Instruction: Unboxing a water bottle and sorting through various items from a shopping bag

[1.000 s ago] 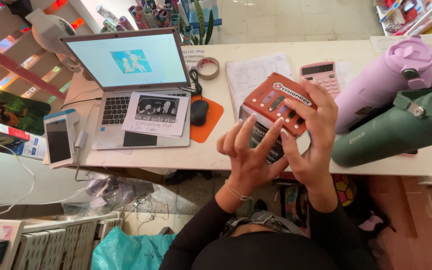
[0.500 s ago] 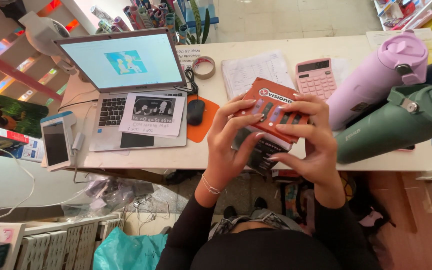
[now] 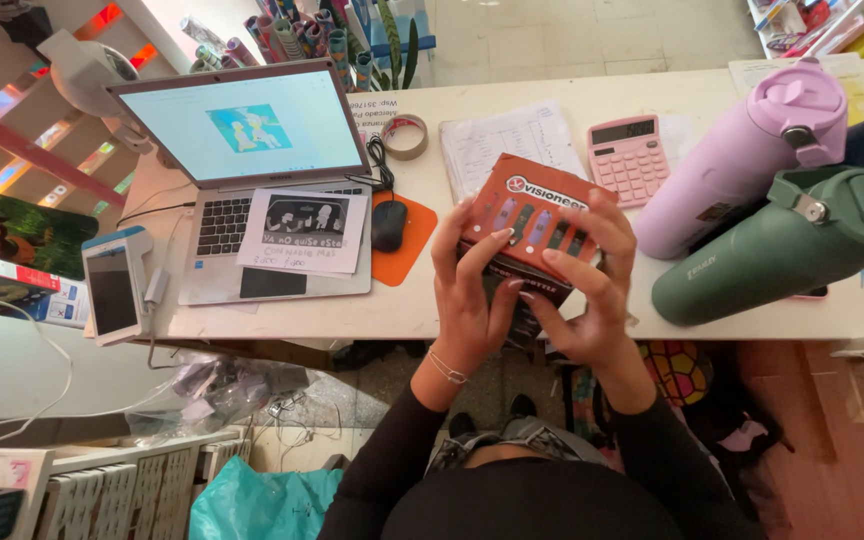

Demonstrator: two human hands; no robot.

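Observation:
Both my hands hold an orange-red cardboard box (image 3: 537,215) above the near edge of the white desk (image 3: 712,310). Its top shows a row of small dark and light items. My left hand (image 3: 472,290) grips the box's left end, fingers spread over the lid. My right hand (image 3: 592,290) clasps its right end from below and beside. A darker part of the box shows between my palms.
An open laptop (image 3: 242,130) with a printed sheet (image 3: 304,232) on its keyboard stands left. A black mouse (image 3: 388,224) lies on an orange pad. A pink calculator (image 3: 629,156), tape roll (image 3: 405,136), lilac bottle (image 3: 732,170) and green bottle (image 3: 782,245) crowd the right.
The box has tilted flatter and come closer to me. My fingers have shifted from spread and raised to wrapped around both ends of the box.

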